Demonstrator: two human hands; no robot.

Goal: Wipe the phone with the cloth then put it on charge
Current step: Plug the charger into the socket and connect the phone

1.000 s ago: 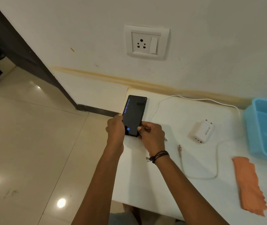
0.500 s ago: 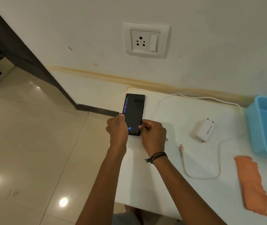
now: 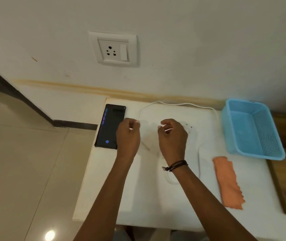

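The black phone (image 3: 110, 126) lies flat, screen lit, at the far left edge of the white table (image 3: 138, 197); no hand touches it. My left hand (image 3: 128, 134) hovers just right of it with fingers loosely curled and nothing in them. My right hand (image 3: 172, 134) is curled over the white charger adapter (image 3: 189, 127), which it mostly hides; only the pronged end shows. Motion blur hides whether it grips the adapter. The white cable (image 3: 182, 104) loops along the wall and back under my right wrist. The orange cloth (image 3: 227, 181) lies at the right. The wall socket (image 3: 112, 49) is above.
A light blue plastic basket (image 3: 253, 131) stands at the table's back right corner against the wall. A thin pale stick (image 3: 145, 146) lies on the table between my hands. The table's left edge drops to the tiled floor (image 3: 25, 162).
Both hands have let go of the phone, which now lies on the table, and moved to the right. My right hand has come over the charger adapter.
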